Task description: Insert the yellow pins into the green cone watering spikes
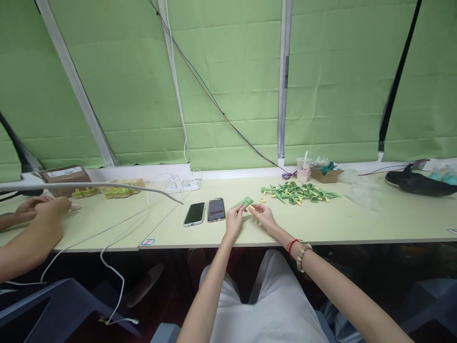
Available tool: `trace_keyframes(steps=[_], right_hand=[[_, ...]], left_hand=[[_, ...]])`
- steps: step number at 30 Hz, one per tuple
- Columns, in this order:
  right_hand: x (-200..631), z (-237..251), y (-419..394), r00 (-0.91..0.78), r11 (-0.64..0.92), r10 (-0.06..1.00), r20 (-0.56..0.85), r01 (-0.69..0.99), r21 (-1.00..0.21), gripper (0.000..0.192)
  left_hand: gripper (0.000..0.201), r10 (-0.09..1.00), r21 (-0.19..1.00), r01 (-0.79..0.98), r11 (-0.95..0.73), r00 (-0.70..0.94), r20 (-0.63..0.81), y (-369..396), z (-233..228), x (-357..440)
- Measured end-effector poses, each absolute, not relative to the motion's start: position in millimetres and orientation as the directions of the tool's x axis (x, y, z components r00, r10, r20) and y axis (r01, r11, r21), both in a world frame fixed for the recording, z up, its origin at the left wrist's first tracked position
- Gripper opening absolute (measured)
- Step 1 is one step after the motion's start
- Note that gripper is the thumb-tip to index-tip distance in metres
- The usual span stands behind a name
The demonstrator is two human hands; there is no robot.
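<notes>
Between my hands, just above the table's front part, is a green plastic piece with a cup-like end. My left hand is closed around its narrow part. In the fingertips of my right hand is a small yellow piece, pinched close to the green piece's wide end; whether the two touch I cannot tell. Beyond my right hand lies a pile of similar green pieces, with small yellow pieces scattered among and beside them.
Two phones, a light-edged one and a dark one, lie left of my hands. A drink cup and an open cardboard box stand behind the pile. White cables cross the left table. A co-worker's hands are far left.
</notes>
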State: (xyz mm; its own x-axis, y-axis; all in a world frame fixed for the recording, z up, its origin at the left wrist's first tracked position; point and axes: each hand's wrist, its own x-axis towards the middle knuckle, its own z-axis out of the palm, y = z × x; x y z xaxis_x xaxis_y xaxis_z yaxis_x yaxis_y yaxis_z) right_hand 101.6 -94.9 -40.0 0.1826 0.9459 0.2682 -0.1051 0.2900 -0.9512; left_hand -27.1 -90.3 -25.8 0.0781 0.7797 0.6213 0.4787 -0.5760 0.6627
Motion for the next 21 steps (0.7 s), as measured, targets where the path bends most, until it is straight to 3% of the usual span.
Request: trace_keyframes(steps=[4,6,11,18,21], right_hand=[[104.4,-34.6,-98.2,-0.046,0.18,0.981,0.19,-0.168,-0.969,0.042],[108.3,-33.2,-99.6,-0.084,0.142,0.983,0.165,-0.229,-0.963,0.04],[113.5,-36.5,-97.7,-0.022,0.161,0.984,0.175,-0.303,-0.939,0.037],[110.3,-46.2,-92.3,0.187,0.281,0.953,0.238,-0.251,-0.926,0.04],[108.8,-43.0,-94.8,0.184,0.278,0.953,0.24,-0.224,-0.934,0.038]], left_hand=[[0.032,0.773,0.701,0.397,-0.593,0.038,0.633,-86.9,-25.5,-29.8],[0.03,0.766,0.685,0.417,-0.598,0.043,0.642,-86.2,-25.8,-29.6],[0.028,0.758,0.61,0.52,-0.598,0.119,0.642,-86.7,-27.1,-28.1],[0.024,0.72,0.506,0.628,-0.592,0.129,0.682,-91.7,-27.6,-22.2],[0.025,0.733,0.503,0.659,-0.559,0.111,0.671,-94.2,-25.7,-21.6]])
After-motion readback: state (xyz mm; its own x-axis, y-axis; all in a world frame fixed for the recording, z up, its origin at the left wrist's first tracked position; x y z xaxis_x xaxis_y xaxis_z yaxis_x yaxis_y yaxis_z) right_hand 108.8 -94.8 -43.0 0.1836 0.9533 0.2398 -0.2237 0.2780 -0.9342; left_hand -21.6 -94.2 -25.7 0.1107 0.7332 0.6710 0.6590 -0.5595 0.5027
